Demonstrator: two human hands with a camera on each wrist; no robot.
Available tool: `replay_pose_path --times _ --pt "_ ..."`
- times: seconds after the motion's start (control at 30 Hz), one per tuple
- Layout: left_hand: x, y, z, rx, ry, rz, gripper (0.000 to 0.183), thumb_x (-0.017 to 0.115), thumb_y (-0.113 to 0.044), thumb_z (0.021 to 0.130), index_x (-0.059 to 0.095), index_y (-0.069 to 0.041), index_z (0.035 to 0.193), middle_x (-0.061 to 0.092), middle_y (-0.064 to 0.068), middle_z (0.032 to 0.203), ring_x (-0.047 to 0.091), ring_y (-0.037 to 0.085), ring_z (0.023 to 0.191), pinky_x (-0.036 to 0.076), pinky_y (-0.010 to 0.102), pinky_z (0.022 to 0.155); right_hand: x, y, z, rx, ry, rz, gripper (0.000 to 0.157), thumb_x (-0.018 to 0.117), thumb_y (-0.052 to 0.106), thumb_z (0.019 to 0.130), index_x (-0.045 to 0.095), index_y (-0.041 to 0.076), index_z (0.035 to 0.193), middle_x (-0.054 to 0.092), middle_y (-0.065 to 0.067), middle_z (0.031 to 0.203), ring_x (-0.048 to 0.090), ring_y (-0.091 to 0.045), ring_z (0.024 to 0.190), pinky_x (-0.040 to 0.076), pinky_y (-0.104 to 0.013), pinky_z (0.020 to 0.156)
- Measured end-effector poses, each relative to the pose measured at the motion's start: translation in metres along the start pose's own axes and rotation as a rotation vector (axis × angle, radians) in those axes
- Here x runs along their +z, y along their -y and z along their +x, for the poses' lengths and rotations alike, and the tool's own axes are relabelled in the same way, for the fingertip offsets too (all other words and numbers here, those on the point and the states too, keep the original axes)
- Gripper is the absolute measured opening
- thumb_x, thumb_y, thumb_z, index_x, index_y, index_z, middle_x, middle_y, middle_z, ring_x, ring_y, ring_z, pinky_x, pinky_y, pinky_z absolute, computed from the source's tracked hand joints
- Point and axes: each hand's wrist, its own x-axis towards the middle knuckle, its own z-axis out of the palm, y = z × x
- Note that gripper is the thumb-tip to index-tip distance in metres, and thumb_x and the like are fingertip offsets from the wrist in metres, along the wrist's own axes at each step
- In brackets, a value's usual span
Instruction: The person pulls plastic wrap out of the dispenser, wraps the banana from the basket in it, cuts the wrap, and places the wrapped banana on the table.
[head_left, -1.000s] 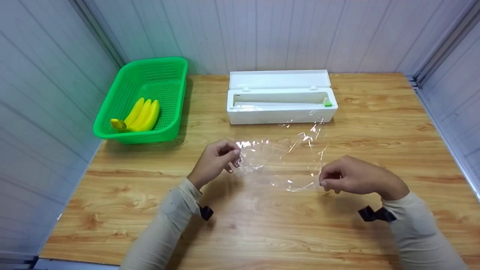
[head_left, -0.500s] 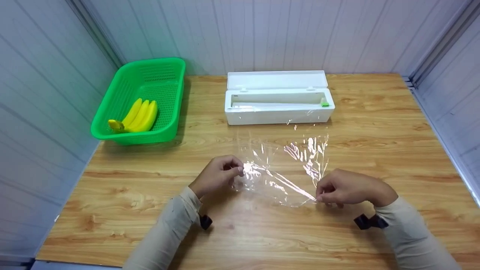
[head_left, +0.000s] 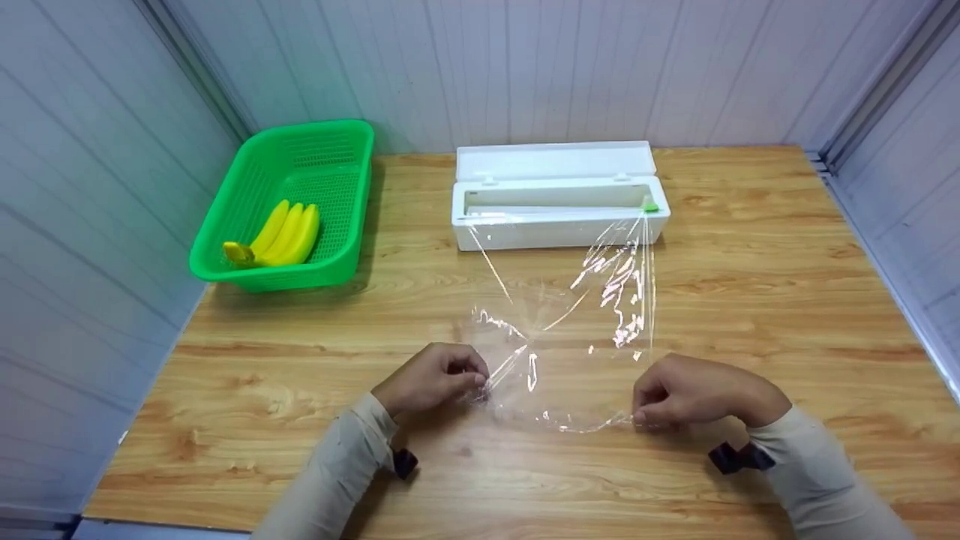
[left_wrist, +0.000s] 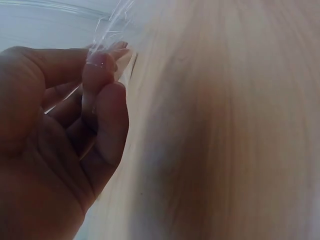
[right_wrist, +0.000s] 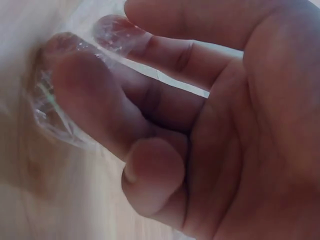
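A clear sheet of plastic wrap (head_left: 555,375) stretches from the front of the white dispenser box (head_left: 562,234) toward the person, with shiny creases across it. At its near left corner the left hand (head_left: 439,379) pinches the film between thumb and fingers. The right hand (head_left: 697,394) pinches the near right corner. In the left wrist view, film (left_wrist: 115,27) rises from the left fingertips. Thin film (right_wrist: 60,120) wraps about the right fingertips in the right wrist view. The box's lid (head_left: 555,161) stands raised, and a green slider (head_left: 651,208) sits at its right end.
A green basket (head_left: 352,259) stands at the back left with a bunch of yellow bananas (head_left: 289,236) inside. Wall panels (head_left: 555,75) close off the back and both sides of the wooden table (head_left: 765,270).
Both hands have moved toward the person, drawing the plastic wrap farther out from the box. The film is now stretched longer over the table. Box and basket stay in place.
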Motion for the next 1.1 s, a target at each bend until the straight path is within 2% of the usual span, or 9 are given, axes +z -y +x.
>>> replay_pose_path --times 0.3,0.4,0.5,0.63,0.77,0.87,0.93,1.03,1.1 --pt "0.004 0.006 -0.007 -0.024 0.077 -0.003 0.007 0.071 -0.004 0.092 0.077 -0.007 0.094 0.073 0.004 0.088 0.063 0.016 0.077 0.051 0.022 0.068 0.006 -0.001 -0.005 0.037 0.000 -0.015 0.008 0.077 0.018 0.086 0.074 0.020 0.079 0.064 0.014 0.072 0.058 0.000 0.062 0.049 -0.022 0.056" --pt "0.004 -0.005 -0.009 -0.007 0.095 0.019 0.006 0.071 0.000 0.090 0.076 -0.001 0.093 0.074 0.009 0.090 0.064 0.017 0.080 0.051 0.021 0.071 0.007 -0.001 -0.007 0.052 0.008 0.014 0.012 0.078 0.022 0.086 0.072 0.020 0.076 0.064 0.013 0.072 0.058 -0.002 0.061 0.049 -0.022 0.054" --pt "0.004 -0.008 -0.009 -0.004 0.107 0.066 0.006 0.073 0.000 0.089 0.076 0.001 0.095 0.074 0.010 0.092 0.064 0.015 0.082 0.049 0.022 0.072 0.008 -0.001 -0.008 0.062 0.020 0.028 0.019 0.077 0.030 0.089 0.071 0.020 0.074 0.062 0.012 0.070 0.058 -0.003 0.059 0.047 -0.021 0.053" --pt "0.002 0.002 -0.005 -0.026 0.159 0.074 0.015 0.078 -0.009 0.087 0.076 -0.007 0.102 0.073 0.003 0.096 0.063 0.013 0.084 0.051 0.026 0.076 0.008 -0.002 -0.006 0.035 0.018 0.017 0.027 0.071 0.037 0.093 0.073 0.019 0.073 0.061 0.014 0.068 0.056 -0.002 0.059 0.046 -0.022 0.054" --pt "-0.005 0.002 -0.005 -0.037 0.235 0.071 0.027 0.080 -0.016 0.086 0.073 -0.011 0.112 0.071 0.001 0.103 0.063 0.016 0.090 0.053 0.032 0.082 0.005 -0.005 -0.002 -0.016 -0.011 -0.003 0.027 0.067 0.036 0.097 0.075 0.018 0.078 0.062 0.015 0.071 0.055 -0.001 0.063 0.048 -0.022 0.056" --pt "-0.011 0.002 -0.005 -0.014 0.262 0.094 0.032 0.078 -0.020 0.088 0.071 -0.011 0.118 0.069 -0.001 0.109 0.063 0.017 0.097 0.052 0.036 0.088 0.002 -0.008 0.002 -0.049 -0.072 -0.031 0.020 0.066 0.032 0.098 0.075 0.018 0.086 0.063 0.015 0.076 0.058 -0.004 0.068 0.050 -0.025 0.061" --pt "-0.015 0.003 -0.003 -0.002 0.244 0.094 0.032 0.074 -0.024 0.092 0.069 -0.010 0.121 0.069 -0.001 0.113 0.063 0.017 0.103 0.050 0.039 0.094 -0.001 -0.010 0.005 -0.058 -0.142 -0.045 0.016 0.066 0.028 0.098 0.075 0.017 0.092 0.065 0.012 0.079 0.060 -0.006 0.071 0.052 -0.027 0.064" --pt "-0.019 0.005 0.001 -0.006 0.160 0.073 0.031 0.067 -0.026 0.097 0.068 -0.009 0.123 0.069 0.001 0.115 0.062 0.018 0.107 0.048 0.041 0.097 -0.004 -0.013 0.010 -0.047 -0.289 -0.066 0.013 0.066 0.023 0.098 0.075 0.014 0.095 0.067 0.008 0.082 0.061 -0.009 0.072 0.052 -0.028 0.065" --pt "-0.021 0.006 0.005 -0.014 0.067 0.049 0.029 0.064 -0.025 0.098 0.068 -0.008 0.122 0.068 0.003 0.115 0.062 0.021 0.106 0.049 0.043 0.095 -0.006 -0.015 0.013 -0.032 -0.398 -0.078 0.011 0.066 0.018 0.098 0.074 0.012 0.094 0.066 0.007 0.080 0.060 -0.009 0.070 0.052 -0.028 0.063"
